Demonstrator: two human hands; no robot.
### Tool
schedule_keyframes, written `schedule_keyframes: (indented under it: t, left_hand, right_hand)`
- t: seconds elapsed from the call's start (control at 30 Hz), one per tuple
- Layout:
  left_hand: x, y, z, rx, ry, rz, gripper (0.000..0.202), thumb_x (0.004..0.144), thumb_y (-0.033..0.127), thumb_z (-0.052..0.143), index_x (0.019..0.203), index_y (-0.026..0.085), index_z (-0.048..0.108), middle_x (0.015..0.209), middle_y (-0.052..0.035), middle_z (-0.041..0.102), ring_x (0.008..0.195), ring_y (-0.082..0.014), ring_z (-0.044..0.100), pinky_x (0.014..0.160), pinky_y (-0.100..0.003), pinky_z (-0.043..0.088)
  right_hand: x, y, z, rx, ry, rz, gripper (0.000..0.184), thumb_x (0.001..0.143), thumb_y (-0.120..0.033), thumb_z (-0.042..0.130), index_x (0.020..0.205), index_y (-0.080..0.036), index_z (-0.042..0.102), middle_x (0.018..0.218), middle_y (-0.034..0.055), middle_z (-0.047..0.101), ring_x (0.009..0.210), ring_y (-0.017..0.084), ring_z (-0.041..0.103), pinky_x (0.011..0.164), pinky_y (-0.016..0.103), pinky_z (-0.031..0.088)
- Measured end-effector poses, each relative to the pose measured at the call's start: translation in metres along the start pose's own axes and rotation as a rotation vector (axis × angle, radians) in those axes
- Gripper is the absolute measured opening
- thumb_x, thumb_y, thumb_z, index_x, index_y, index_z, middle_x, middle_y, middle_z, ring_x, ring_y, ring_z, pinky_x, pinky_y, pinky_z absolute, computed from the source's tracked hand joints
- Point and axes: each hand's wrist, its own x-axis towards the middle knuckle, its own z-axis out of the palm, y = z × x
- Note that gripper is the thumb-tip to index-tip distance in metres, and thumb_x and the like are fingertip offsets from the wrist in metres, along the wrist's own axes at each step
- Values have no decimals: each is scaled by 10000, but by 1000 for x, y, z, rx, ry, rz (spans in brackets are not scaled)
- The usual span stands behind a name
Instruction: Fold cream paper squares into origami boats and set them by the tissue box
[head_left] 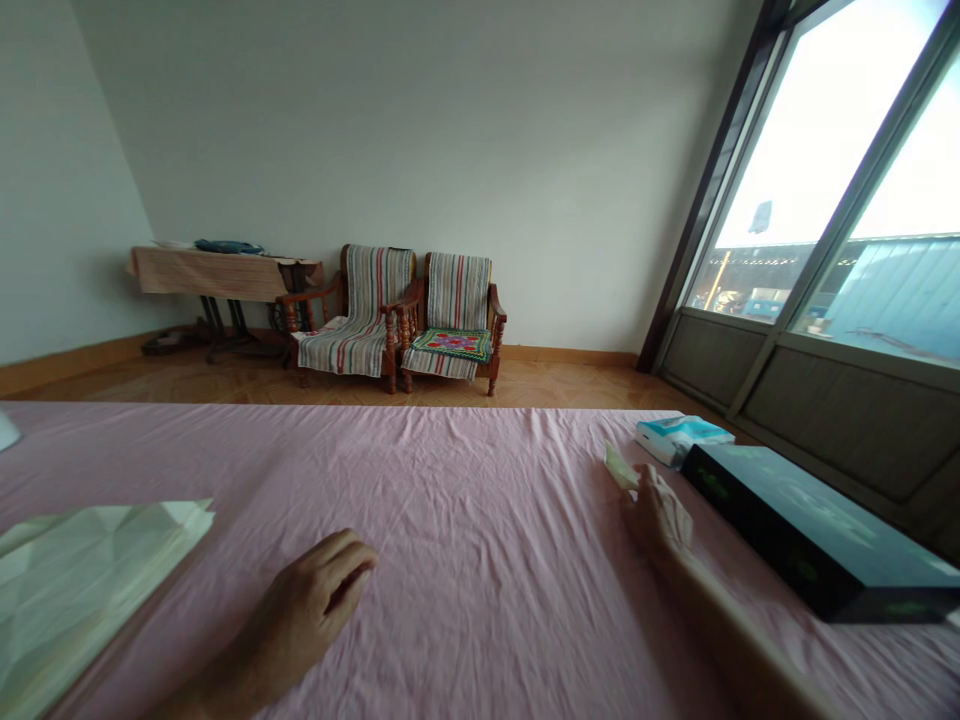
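Right hand (660, 510), frame right, pinches a paper piece (619, 467), apparently positioning it; left hand (319, 588), lower left, curls, grip unclear; next wants steadiness.

We are seeing a pink cloth covering (465, 560) looking matt and softly wrinkled. On it, we are noticing a pale yellow-green stack of flat sheets (90, 570), apparently paper, looking matt and sharply creased; a small, pale yellow-green pointed piece (619, 466) is looking just as papery. We are finding a smooth sheen on a dark, flat oblong box (810, 515) and a plastic-film gloss on a blue-and-white soft packet (682, 437). Beyond, we are observing brown armchairs (407, 318) of turned, varnished-looking wood, matt striped woven-cloth covers (375, 285) and smooth, faintly shiny tan floor tiles (570, 380).
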Motion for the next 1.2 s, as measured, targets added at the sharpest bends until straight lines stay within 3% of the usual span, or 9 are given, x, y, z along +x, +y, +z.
schedule_keyframes:
  t: [0.13,0.33,0.5,0.67,0.87,0.97,1.2]
  left_hand:
    - [0,0,0,-1,-4,-3,203,925,156,419,890,215,609,866,-28,614,802,-164,613,729,-239,473]
    - [1,2,-2,9,4,8,207,915,145,424,885,218,615,856,-23,617,794,-157,621,725,-226,481]
    - [3,3,-3,15,33,38,205,907,148,431,886,224,620,839,-16,621,777,-151,629,711,-208,490]
    - [5,5,-4,17,43,40,200,904,158,440,871,230,624,824,-9,625,763,-146,635,699,-195,496]
    - [6,6,-5,20,82,56,195,886,168,454,845,229,634,800,-10,637,730,-146,641,673,-186,503]
    - [6,5,-5,29,71,52,197,888,165,450,842,227,632,799,-13,633,733,-151,637,675,-195,501]
    - [3,1,-2,9,33,28,203,903,153,439,860,222,625,817,-18,622,753,-154,624,697,-213,490]
  right_hand:
    - [-3,2,-2,4,-13,0,384,898,-222,449,1279,-181,454,1101,101,633,948,233,622,632,296,407]
    - [-4,2,-5,3,-37,-28,257,944,-216,446,1182,-202,540,1098,75,620,953,203,601,680,294,444]
    - [-1,1,-6,-2,-39,-38,225,948,-331,541,1103,-172,580,1078,48,603,884,171,604,749,350,512]
    - [1,0,-7,-26,-32,-51,238,947,-349,547,1102,-172,583,1061,46,609,847,161,612,734,347,524]
    - [-1,0,-5,-27,-7,-98,196,969,-265,477,1123,-179,564,1056,49,616,868,170,614,688,306,487]
    - [-3,0,-4,-19,11,-95,251,953,-198,422,1182,-190,523,1075,72,628,917,197,624,629,282,431]
    - [-5,1,-3,-3,27,-54,344,919,-201,410,1261,-181,439,1136,95,626,941,219,634,608,290,395]
